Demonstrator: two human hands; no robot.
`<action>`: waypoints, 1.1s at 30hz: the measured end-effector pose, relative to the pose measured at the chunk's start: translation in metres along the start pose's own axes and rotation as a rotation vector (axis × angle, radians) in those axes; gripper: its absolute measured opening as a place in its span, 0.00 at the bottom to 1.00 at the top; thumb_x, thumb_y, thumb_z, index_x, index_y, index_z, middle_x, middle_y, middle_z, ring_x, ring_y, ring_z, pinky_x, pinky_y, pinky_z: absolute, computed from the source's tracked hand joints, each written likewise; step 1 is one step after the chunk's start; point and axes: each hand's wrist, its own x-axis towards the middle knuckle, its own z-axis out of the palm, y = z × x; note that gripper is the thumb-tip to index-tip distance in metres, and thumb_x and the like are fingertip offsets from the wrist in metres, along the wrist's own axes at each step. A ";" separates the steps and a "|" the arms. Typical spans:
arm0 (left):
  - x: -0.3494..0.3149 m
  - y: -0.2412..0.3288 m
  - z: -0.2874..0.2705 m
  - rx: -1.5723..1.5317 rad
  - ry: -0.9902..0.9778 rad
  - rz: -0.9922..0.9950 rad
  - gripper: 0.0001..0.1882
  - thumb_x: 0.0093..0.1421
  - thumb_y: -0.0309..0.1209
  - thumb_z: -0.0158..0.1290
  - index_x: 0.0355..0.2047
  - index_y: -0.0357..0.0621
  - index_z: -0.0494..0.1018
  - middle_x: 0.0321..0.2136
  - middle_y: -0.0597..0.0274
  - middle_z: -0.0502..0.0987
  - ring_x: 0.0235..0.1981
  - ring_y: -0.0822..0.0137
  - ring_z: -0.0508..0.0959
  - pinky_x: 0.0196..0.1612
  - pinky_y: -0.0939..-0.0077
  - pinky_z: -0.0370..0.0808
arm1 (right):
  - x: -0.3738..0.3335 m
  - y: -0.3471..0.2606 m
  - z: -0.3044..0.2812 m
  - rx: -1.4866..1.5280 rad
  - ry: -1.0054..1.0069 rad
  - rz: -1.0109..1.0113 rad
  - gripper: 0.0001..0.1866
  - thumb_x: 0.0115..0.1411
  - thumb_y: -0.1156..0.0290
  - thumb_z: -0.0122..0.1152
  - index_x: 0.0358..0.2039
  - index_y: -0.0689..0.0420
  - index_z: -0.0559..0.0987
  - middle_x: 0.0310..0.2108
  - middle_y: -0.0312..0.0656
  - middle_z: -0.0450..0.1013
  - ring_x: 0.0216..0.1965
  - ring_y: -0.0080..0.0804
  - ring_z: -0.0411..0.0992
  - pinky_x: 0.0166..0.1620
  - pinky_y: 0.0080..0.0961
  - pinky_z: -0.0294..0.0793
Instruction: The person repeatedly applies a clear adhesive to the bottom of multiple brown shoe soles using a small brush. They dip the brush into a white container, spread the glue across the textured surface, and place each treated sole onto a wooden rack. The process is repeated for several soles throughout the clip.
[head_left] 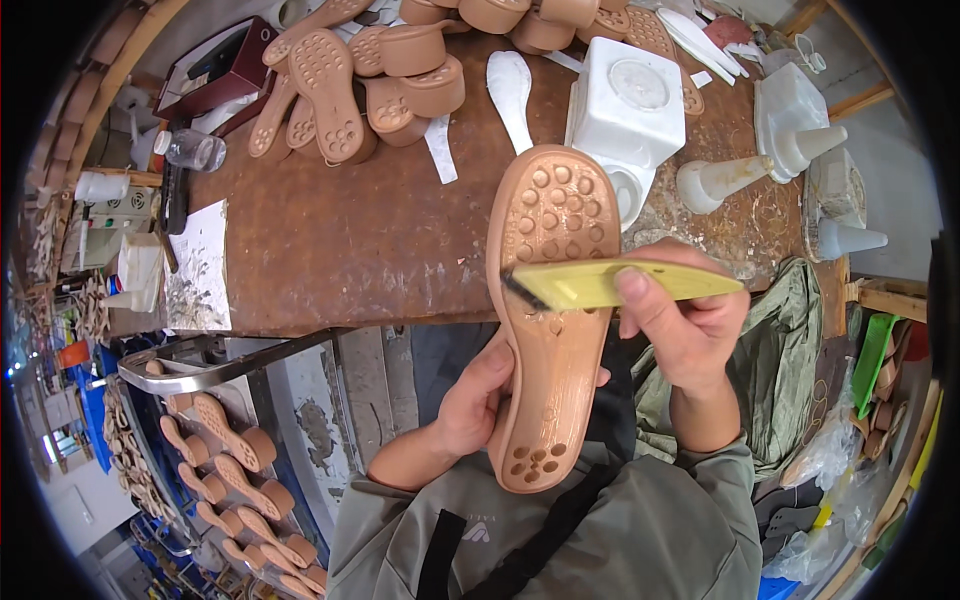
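Nearest: tan moulded rubber shoe sole (552, 320), studded underside up, held upright against the chest. Left hand (478, 400) clasped around its narrow waist and heel edge. Right hand (680, 320) pinching a yellow flat-handled brush (600, 284), dark bristles touching mid-sole. Probably light, flexible, slightly grippy; best gripped at the edges. Beyond, on the brown stained bench (340, 250): white plastic block container (625, 100), then pile of matching tan soles (360, 80).

A worn brown bench (350, 250) carries a heap of tan shoe soles (360, 80) at its far edge, white insoles (510, 85) beside them, a white square container (625, 105), white cone-tipped glue bottles (740, 175), a clear plastic bottle (190, 150) and a stained sheet of paper (200, 270) near its left edge.
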 end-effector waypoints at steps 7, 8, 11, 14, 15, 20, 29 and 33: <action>-0.018 0.000 0.015 0.048 -0.082 0.010 0.37 0.65 0.51 0.36 0.64 0.37 0.43 0.59 0.49 0.59 0.55 0.55 0.69 0.55 0.65 0.68 | -0.006 -0.022 -0.002 -0.129 0.077 -0.210 0.07 0.55 0.80 0.63 0.34 0.69 0.78 0.24 0.42 0.74 0.20 0.21 0.69 0.23 0.17 0.66; -0.021 -0.001 0.015 0.063 -0.097 0.014 0.37 0.65 0.51 0.36 0.64 0.37 0.43 0.59 0.48 0.60 0.55 0.56 0.69 0.55 0.65 0.68 | -0.008 -0.025 -0.003 -0.158 0.033 -0.236 0.08 0.54 0.79 0.64 0.34 0.68 0.78 0.24 0.43 0.74 0.20 0.21 0.70 0.23 0.17 0.66; -0.027 -0.002 0.017 0.104 -0.123 0.035 0.37 0.65 0.50 0.36 0.64 0.36 0.44 0.57 0.47 0.61 0.55 0.57 0.69 0.55 0.66 0.67 | -0.012 -0.034 -0.007 -0.222 -0.086 -0.307 0.08 0.52 0.78 0.65 0.33 0.68 0.79 0.23 0.44 0.75 0.20 0.24 0.71 0.24 0.18 0.67; -0.032 -0.002 0.022 0.129 -0.136 0.055 0.36 0.65 0.50 0.36 0.63 0.35 0.45 0.55 0.47 0.63 0.54 0.59 0.69 0.55 0.67 0.67 | -0.017 -0.042 -0.008 -0.238 -0.158 -0.321 0.07 0.51 0.79 0.66 0.31 0.67 0.79 0.23 0.44 0.75 0.21 0.27 0.72 0.25 0.19 0.69; -0.034 -0.001 0.022 0.136 -0.143 0.058 0.35 0.65 0.50 0.36 0.63 0.35 0.46 0.55 0.47 0.64 0.54 0.60 0.69 0.55 0.67 0.66 | -0.020 -0.044 -0.008 -0.236 -0.176 -0.317 0.07 0.50 0.79 0.66 0.30 0.66 0.79 0.23 0.44 0.76 0.21 0.27 0.72 0.25 0.19 0.69; -0.040 -0.003 0.029 0.140 -0.091 0.059 0.37 0.63 0.51 0.39 0.62 0.34 0.48 0.53 0.45 0.66 0.51 0.57 0.71 0.54 0.66 0.68 | -0.034 -0.051 -0.009 -0.224 -0.187 -0.297 0.06 0.48 0.79 0.67 0.28 0.66 0.80 0.22 0.44 0.76 0.21 0.29 0.73 0.24 0.21 0.70; -0.049 -0.005 0.031 0.226 -0.079 0.142 0.34 0.66 0.48 0.36 0.62 0.35 0.48 0.54 0.48 0.66 0.53 0.62 0.70 0.55 0.69 0.66 | -0.060 -0.057 -0.011 -0.209 -0.205 -0.303 0.07 0.46 0.79 0.67 0.28 0.65 0.80 0.20 0.43 0.76 0.19 0.29 0.72 0.22 0.21 0.69; -0.052 -0.007 0.039 0.254 0.046 0.180 0.35 0.65 0.49 0.37 0.62 0.34 0.47 0.55 0.47 0.65 0.52 0.61 0.70 0.55 0.69 0.65 | -0.070 -0.058 -0.010 -0.209 -0.194 -0.330 0.07 0.47 0.78 0.67 0.28 0.65 0.80 0.20 0.43 0.76 0.18 0.29 0.72 0.20 0.21 0.68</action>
